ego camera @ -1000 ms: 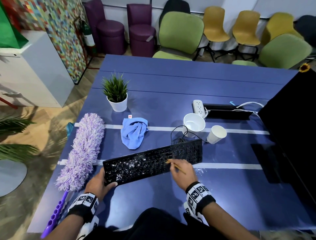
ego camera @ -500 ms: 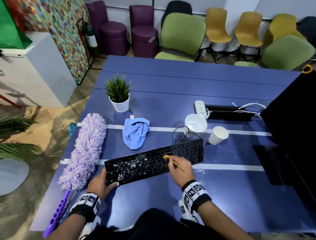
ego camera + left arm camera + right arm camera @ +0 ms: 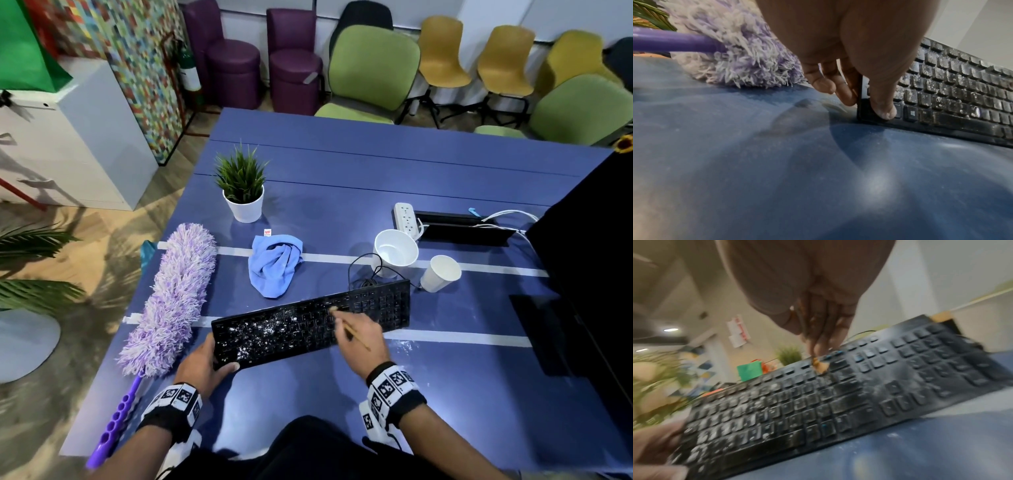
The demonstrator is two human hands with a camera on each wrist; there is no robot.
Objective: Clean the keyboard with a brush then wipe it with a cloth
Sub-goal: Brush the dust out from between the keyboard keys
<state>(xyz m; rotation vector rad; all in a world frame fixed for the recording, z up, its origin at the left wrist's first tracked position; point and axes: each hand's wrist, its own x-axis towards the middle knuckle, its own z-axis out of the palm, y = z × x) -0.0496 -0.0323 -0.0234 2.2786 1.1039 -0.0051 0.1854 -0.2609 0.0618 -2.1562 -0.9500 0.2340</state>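
Note:
A black keyboard [image 3: 308,322] dusted with white powder lies slanted on the blue table [image 3: 342,178], its left half dirtiest. My left hand [image 3: 202,365] grips its near-left corner, thumb on top [image 3: 882,104], fingers under the edge. My right hand [image 3: 358,334] holds a thin wooden-handled brush [image 3: 352,334] like a pen, the bristles [image 3: 820,365] touching the upper key rows near the keyboard's middle [image 3: 818,402]. A crumpled blue cloth [image 3: 274,263] lies behind the keyboard.
A purple fluffy duster [image 3: 171,298] lies along the left table edge. Behind the keyboard stand a potted plant [image 3: 243,188], a white bowl [image 3: 395,251], a paper cup [image 3: 440,272] and a power strip [image 3: 406,219]. A dark monitor [image 3: 589,274] fills the right side.
My right hand has moved the brush tip away from me across the keys, from the lower rows up to the top rows. The left hand keeps its grip on the corner.

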